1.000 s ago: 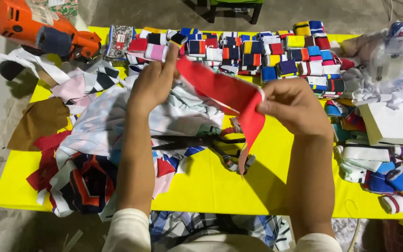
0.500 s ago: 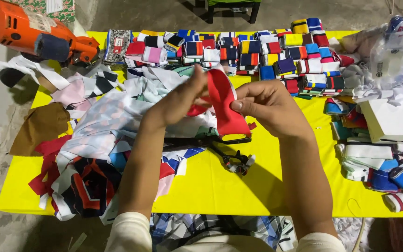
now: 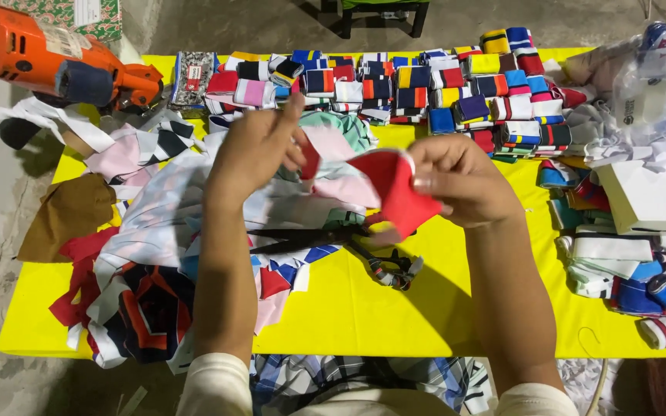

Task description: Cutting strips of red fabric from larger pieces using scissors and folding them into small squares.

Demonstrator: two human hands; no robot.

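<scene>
- A clear plastic bag (image 3: 660, 85) with a round printed mark bulges at the far right of the yellow counter (image 3: 364, 316); a white box (image 3: 653, 200) sits just below it.
- A flat patterned packet (image 3: 193, 77) with a small red and white label lies at the far edge, beside an orange power tool (image 3: 63, 65) carrying a pale sticker.
- The left hand (image 3: 252, 150) is partly closed, pinching one end of a red cloth strip (image 3: 391, 192), index finger raised.
- The right hand (image 3: 456, 181) is clamped on the folded other end of the strip, held above the middle of the counter.
- Black scissors (image 3: 333, 243) lie on the counter under the hands.
- Rows of folded striped ribbing pieces (image 3: 425, 88) line the far edge; a heap of loose fabric scraps (image 3: 140, 254) covers the left side, and rolled pieces (image 3: 641, 277) pile at the right.
</scene>
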